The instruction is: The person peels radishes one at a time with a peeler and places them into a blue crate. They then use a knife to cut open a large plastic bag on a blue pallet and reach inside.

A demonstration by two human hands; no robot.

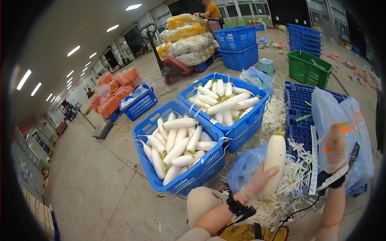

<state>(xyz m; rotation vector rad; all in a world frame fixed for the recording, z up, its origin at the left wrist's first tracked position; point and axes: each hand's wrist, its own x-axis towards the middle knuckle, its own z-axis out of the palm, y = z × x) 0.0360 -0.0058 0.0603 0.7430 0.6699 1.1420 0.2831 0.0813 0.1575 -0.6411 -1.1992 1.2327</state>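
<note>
My left hand (259, 181) is wrapped round the lower end of a white radish (276, 160), which stands nearly upright with its green-tipped top upward. To the right, apart from the radish, my right hand (335, 146) is raised and smeared by motion. Its fingers close on an orange peeler (346, 127), blurred too. Long white peelings (297, 170) lie in a heap below and between my hands. Two blue crates, a near one (183, 188) and a farther one (245, 134), hold many white radishes to my left.
A blue pallet (295, 98) with a blue plastic bag (327, 116) lies at right. Farther off are a green crate (307, 68), stacked blue crates (240, 58), a red pallet jack (177, 67) loaded with sacks, bagged carrots (116, 90) and a person (211, 14) by the sacks.
</note>
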